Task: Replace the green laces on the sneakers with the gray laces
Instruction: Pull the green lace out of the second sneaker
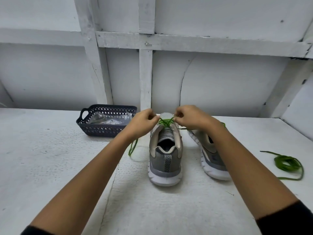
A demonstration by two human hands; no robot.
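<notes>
A grey and beige sneaker (165,156) stands upright in the middle of the table, heel toward me. A green lace (165,122) crosses its front eyelets near the toe. My left hand (144,122) pinches the lace on the left side, and my right hand (189,117) pinches it on the right. A loose end of that lace (133,147) trails down left of the shoe. A second sneaker (212,160) lies tilted on its side to the right, partly behind my right forearm. A removed green lace (288,164) lies coiled at the far right.
A dark blue perforated basket (94,128) sits at the back left, holding a clear plastic packet (110,119) with pale contents. The white table (50,158) meets a white framed wall just behind the shoes.
</notes>
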